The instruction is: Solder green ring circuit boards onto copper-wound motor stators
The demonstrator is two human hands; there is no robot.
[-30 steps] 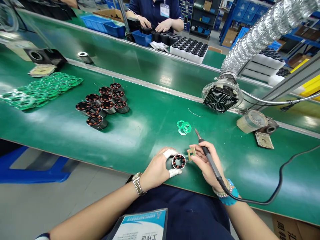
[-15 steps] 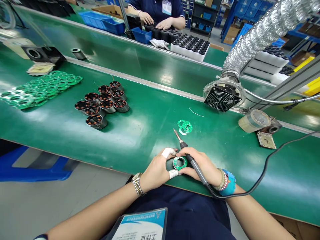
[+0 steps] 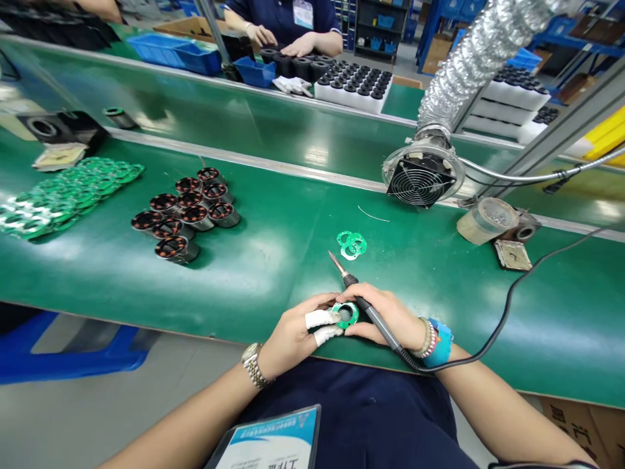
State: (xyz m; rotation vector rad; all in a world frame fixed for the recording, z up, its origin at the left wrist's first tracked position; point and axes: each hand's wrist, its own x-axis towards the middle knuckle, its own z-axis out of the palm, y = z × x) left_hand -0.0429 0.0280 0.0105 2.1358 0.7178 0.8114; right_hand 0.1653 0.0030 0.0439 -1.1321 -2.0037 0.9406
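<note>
Green table (image 3: 273, 260) across whole view, second green belt behind it. Silver flex duct (image 3: 469, 58) coming down at upper right, ending in round fan (image 3: 422, 179) at far edge of table. White trays of black parts (image 3: 354, 88) on far belt, co-worker's hands (image 3: 283, 42) resting on black rings beside them. Blue bins (image 3: 176, 52) left of that. Heap of green ring boards (image 3: 63, 195) at far left of table. Cluster of copper-wound stators (image 3: 188, 212) just right of heap, well apart from hands. Tape roll (image 3: 483, 221) near fan at right, small flat pad (image 3: 512, 255) just in front of it. Few loose green boards (image 3: 351, 243) mid-table, near iron tip.

Left hand (image 3: 297, 332), white-taped fingertips (image 3: 319, 319), watch on wrist, clenched around stator with green ring board on top (image 3: 346, 314) at near edge of table. Right hand (image 3: 390, 316) touching same part from right side, also gripping soldering iron (image 3: 364, 303) pen-style, tip pointing up-left away from part, not touching board. Black cord (image 3: 508, 306) trailing right from iron across table. Beaded and blue bands on right wrist.
</note>
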